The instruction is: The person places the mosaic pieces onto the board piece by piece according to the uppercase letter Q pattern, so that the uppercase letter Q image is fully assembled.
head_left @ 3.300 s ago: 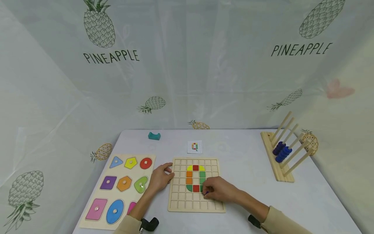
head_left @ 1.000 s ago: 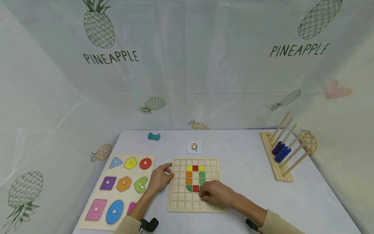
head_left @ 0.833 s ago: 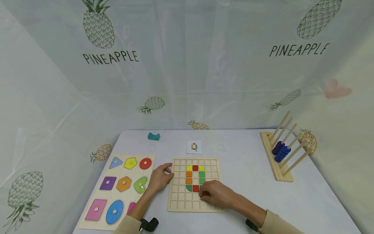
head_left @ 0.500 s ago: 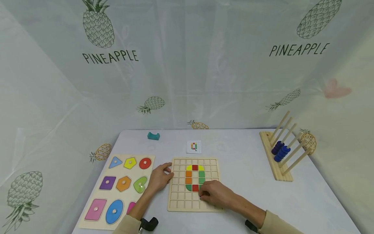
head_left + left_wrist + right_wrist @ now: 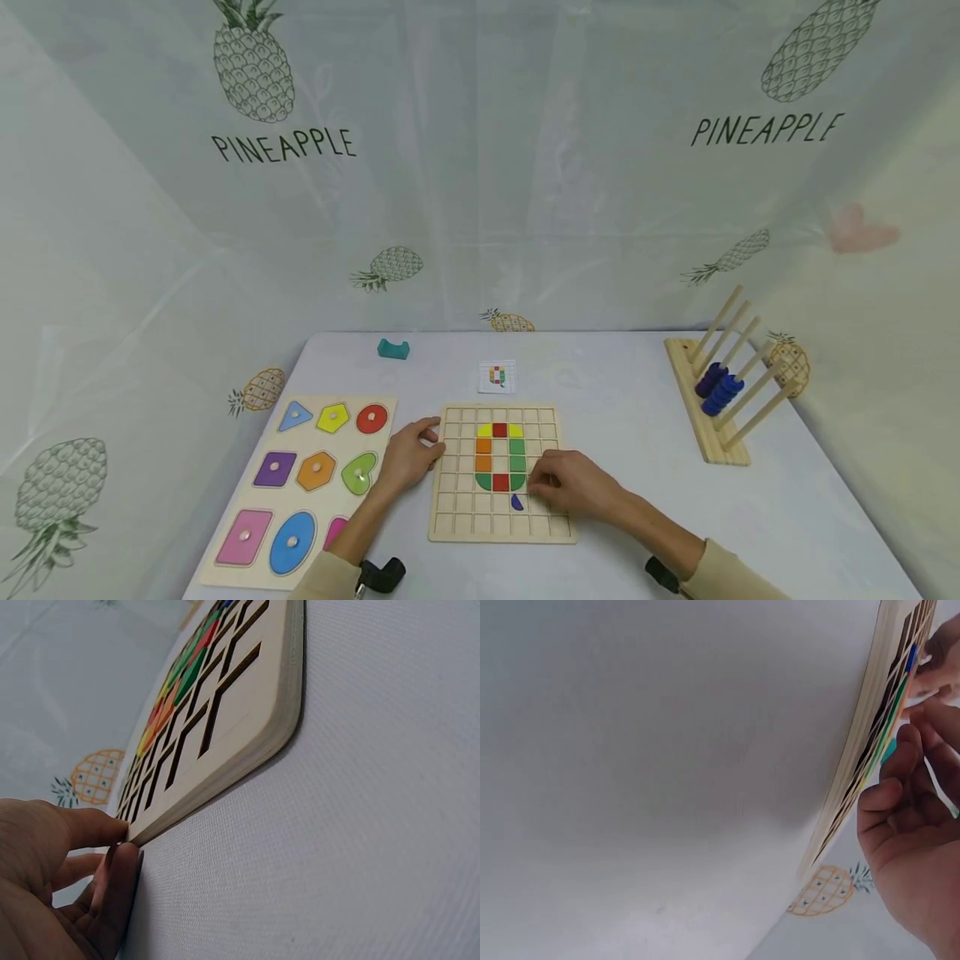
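Note:
The wooden grid board [image 5: 457, 525] lies flat in the middle, bearing a ring of coloured tiles. Yellow, red, orange and green pieces form the ring, and a dark blue rounded tile [image 5: 517, 502] lies just below its lower right corner. My left hand [image 5: 408, 457] touches the board's left edge with straight fingers; the left wrist view shows a fingertip [image 5: 116, 829] at the board's corner. Just right of the ring, my right hand [image 5: 576, 483] hovers over the board, fingers curled, with no tile visible in them. The right wrist view shows those curled fingers [image 5: 900, 761].
Behind the board is a small pattern card [image 5: 497, 377], and a teal block [image 5: 393, 349] is farther left. A shape puzzle board [image 5: 255, 496] lies partly under the left arm. At the right stands a wooden peg rack [image 5: 693, 392] with blue beads.
My right hand has let go of the dark blue tile and moved up and right from it, so the tile and the lower right green piece are now uncovered. The left hand stays put.

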The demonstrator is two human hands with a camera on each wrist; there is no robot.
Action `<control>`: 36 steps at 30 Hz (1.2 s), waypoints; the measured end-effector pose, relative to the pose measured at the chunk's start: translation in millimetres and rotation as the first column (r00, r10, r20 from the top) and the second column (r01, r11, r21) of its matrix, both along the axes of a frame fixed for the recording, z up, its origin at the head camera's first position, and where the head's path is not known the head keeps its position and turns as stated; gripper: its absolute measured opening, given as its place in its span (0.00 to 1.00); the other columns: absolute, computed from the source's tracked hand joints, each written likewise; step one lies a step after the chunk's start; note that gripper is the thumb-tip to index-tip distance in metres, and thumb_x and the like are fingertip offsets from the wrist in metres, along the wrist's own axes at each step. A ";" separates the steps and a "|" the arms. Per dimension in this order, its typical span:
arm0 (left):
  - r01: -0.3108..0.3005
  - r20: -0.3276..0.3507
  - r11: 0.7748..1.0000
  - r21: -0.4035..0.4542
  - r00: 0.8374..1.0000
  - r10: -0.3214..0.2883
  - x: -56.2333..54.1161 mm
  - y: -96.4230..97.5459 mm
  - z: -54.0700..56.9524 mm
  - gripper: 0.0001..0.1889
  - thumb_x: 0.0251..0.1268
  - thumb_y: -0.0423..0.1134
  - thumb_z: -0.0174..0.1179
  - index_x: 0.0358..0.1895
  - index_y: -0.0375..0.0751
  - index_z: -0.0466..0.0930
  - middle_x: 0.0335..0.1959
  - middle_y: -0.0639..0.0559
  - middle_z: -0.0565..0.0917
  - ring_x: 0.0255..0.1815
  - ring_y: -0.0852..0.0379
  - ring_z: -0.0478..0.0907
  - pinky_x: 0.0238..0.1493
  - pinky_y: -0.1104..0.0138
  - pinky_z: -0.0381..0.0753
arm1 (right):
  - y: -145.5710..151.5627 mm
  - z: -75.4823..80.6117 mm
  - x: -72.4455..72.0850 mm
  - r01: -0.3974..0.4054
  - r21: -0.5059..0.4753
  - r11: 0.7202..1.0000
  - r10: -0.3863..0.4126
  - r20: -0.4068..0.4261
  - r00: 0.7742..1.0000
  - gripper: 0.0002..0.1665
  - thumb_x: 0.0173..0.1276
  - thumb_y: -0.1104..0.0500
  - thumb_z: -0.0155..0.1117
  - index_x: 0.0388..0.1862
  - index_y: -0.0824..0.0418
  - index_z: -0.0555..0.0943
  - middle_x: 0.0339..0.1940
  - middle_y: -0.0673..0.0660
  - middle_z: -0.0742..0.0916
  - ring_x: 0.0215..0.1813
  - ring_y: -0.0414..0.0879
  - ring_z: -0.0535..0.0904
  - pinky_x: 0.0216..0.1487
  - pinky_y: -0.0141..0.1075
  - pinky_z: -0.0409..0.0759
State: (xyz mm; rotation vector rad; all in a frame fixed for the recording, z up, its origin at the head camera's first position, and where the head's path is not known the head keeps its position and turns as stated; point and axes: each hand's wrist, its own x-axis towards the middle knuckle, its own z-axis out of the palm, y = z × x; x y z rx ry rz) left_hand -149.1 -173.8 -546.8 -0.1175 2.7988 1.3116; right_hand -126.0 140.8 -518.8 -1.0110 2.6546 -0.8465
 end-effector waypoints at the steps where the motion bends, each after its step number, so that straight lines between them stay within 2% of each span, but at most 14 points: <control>1: 0.000 0.001 1.000 0.000 1.000 0.000 0.1 -0.1 -0.2 0.25 0.62 0.36 0.68 0.64 0.40 0.78 0.35 0.52 0.80 0.19 0.61 0.76 0.23 0.68 0.76 | -0.5 -0.5 0.5 -0.007 0.006 1.000 0.007 0.012 1.000 0.03 0.68 0.53 0.70 0.33 0.46 0.86 0.30 0.34 0.79 0.32 0.31 0.72 0.36 0.28 0.73; 7: 0.001 0.002 1.000 -0.005 1.000 -0.001 0.0 0.7 -0.5 0.26 0.62 0.36 0.68 0.64 0.40 0.78 0.35 0.52 0.80 0.19 0.61 0.76 0.23 0.68 0.76 | -9.2 -3.2 6.1 -0.050 0.076 0.996 0.048 0.022 0.999 0.06 0.65 0.47 0.72 0.30 0.43 0.84 0.27 0.34 0.76 0.29 0.30 0.69 0.32 0.27 0.70; 14: 0.001 -0.004 1.000 -0.013 1.000 -0.001 -0.2 1.1 -0.9 0.25 0.61 0.36 0.68 0.63 0.40 0.79 0.35 0.52 0.80 0.18 0.62 0.76 0.22 0.68 0.74 | -16.5 -3.4 9.9 -0.030 0.120 0.992 0.032 -0.018 0.999 0.06 0.64 0.46 0.72 0.31 0.44 0.85 0.25 0.34 0.75 0.28 0.31 0.68 0.31 0.27 0.69; 23: 0.003 -0.009 1.000 -0.013 1.000 -0.004 -1.2 -0.8 -2.9 0.25 0.61 0.37 0.68 0.63 0.40 0.79 0.35 0.53 0.80 0.18 0.62 0.76 0.22 0.68 0.75 | -19.8 -3.5 10.6 -0.043 0.119 0.992 0.049 -0.052 0.997 0.07 0.64 0.46 0.73 0.30 0.44 0.85 0.25 0.34 0.75 0.27 0.30 0.68 0.31 0.27 0.69; 27: 0.016 -0.039 1.000 -0.008 0.999 -0.017 0.1 -1.1 -0.5 0.24 0.60 0.35 0.68 0.62 0.39 0.80 0.34 0.53 0.81 0.17 0.63 0.76 0.22 0.69 0.74 | -20.3 -4.5 10.2 -0.041 0.126 0.991 0.050 -0.067 0.996 0.08 0.64 0.46 0.73 0.29 0.44 0.84 0.24 0.34 0.74 0.27 0.29 0.67 0.30 0.26 0.69; 30: 0.027 -0.059 1.000 -0.008 0.998 -0.027 0.8 -1.4 0.5 0.24 0.59 0.34 0.68 0.61 0.37 0.80 0.34 0.54 0.82 0.17 0.64 0.77 0.22 0.69 0.73 | -20.4 -5.1 9.8 -0.040 0.128 0.991 0.048 -0.064 0.997 0.08 0.64 0.46 0.72 0.28 0.45 0.84 0.24 0.34 0.74 0.26 0.29 0.67 0.30 0.26 0.69; 36: 0.029 -0.057 1.000 -0.011 0.998 -0.030 0.5 -1.9 1.1 0.24 0.59 0.34 0.68 0.61 0.38 0.80 0.34 0.54 0.82 0.17 0.64 0.77 0.23 0.69 0.72 | -19.6 -4.0 8.9 -0.046 0.116 0.992 0.050 -0.038 0.998 0.08 0.64 0.46 0.72 0.29 0.44 0.84 0.24 0.35 0.74 0.26 0.29 0.68 0.29 0.26 0.69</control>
